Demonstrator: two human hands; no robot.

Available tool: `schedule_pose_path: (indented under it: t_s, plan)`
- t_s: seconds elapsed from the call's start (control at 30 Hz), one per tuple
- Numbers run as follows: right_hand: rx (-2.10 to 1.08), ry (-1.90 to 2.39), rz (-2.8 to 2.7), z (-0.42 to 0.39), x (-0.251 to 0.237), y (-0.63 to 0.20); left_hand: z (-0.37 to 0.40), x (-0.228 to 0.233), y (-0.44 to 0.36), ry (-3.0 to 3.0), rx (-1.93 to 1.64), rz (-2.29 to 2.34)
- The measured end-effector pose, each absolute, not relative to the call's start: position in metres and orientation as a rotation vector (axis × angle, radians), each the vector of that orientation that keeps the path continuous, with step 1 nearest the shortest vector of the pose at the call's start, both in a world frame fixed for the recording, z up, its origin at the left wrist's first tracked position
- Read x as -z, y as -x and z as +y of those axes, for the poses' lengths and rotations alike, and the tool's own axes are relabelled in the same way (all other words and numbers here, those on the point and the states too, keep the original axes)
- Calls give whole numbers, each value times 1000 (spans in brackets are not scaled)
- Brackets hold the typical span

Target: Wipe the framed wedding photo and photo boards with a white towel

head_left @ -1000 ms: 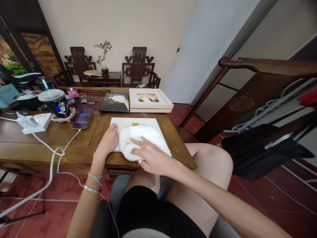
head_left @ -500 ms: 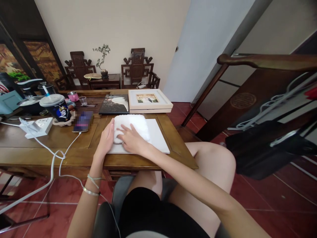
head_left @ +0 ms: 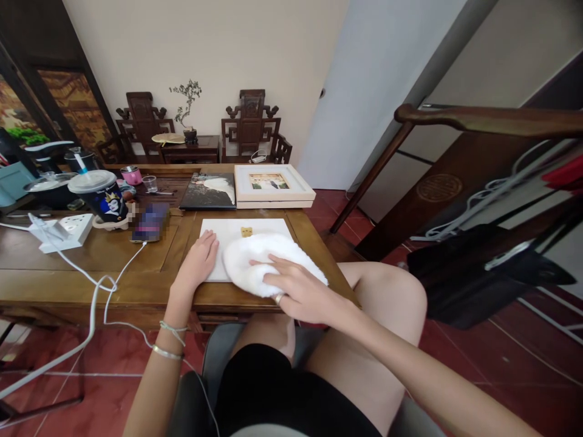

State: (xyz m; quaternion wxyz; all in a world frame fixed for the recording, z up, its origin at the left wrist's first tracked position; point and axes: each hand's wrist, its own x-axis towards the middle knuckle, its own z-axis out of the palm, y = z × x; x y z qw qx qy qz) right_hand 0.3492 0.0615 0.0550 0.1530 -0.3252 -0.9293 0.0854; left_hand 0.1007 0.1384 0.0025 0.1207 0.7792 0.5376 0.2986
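A: What shifts in the last half second?

B: White fluffy cloth (head_left: 246, 255). It goes from the left part of the white panel (head_left: 223, 227) to the right and near part. Slid or lifted across: cannot tell.

A: Right hand (head_left: 298, 288)?

B: Travels with it. Fingers spread on top of the cloth, not closed into a fist. Whether a thumb tucks underneath is hidden.

A: Left hand (head_left: 199, 258)?

B: Tips from standing on its edge beside the cloth to lying flat, fingers straight, on the panel's left side. Holds nothing. Probably steadies the panel.

A: What does the shift expose?

B: Small gold-coloured piece (head_left: 246, 232) near the panel's far edge, covered half a second ago. A strip at the left shows too. The near right corner is now under cloth, which overhangs onto the bench (head_left: 150, 279).

A: Meaning for the work?

B: A second ago the cloth lies close to its present spot, so this reads as back-and-forth passes.

A: Neighbours?

B: Pale picture frame (head_left: 291, 197) and dark photo board (head_left: 198, 194), both beyond the panel, unmoved.
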Motion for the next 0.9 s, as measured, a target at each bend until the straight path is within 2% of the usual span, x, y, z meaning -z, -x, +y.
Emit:
schedule_pose_path:
  t_s: [0.2,0.37,0.57,0.9]
  plan:
    - [-206,1297,-2501,122,-52,-333,141,1,-99,-2294,-838,1600]
    - [-377,1248,-2394,184,-59,-281,140,0,-99,-2297,-838,1595]
    - [-471,1095,-2458,213,-60,-242,141,1,-97,-2346,-898,1535]
    - [-485,1356,-2245,206,-56,-351,142,5,-96,-2316,-862,1580]
